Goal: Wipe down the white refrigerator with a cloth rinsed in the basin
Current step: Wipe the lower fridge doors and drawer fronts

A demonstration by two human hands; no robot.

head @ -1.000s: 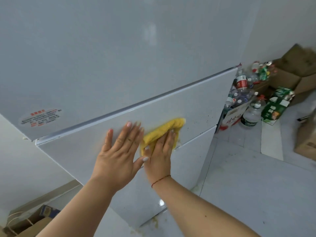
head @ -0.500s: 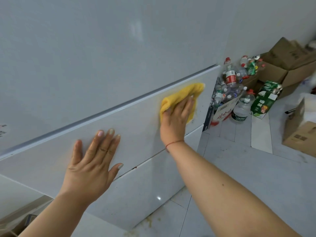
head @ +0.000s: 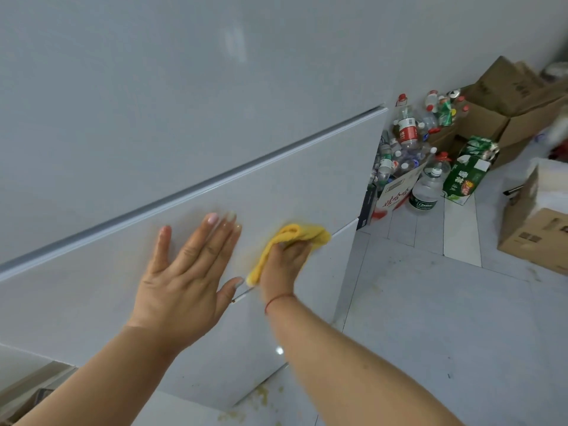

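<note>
Our right hand (head: 284,265) keeps its grip curled over the yellow cloth (head: 292,236), fingers bunching it and pressing it flat against the middle door panel of the white refrigerator (head: 184,103), just above the seam to the lowest panel; our left hand (head: 184,272) lies spread and flat on the same panel just beside the cloth, fingers straight, holding nothing, only bracing us. We judge the step in hand to be the wiping of this middle panel; to do it well we keep even pressure through the palm, sweep in overlapping passes along the panel, and run the cloth into the seam and the handle groove (head: 215,182) where grime collects; the basin is not in view, so rinsing waits.
</note>
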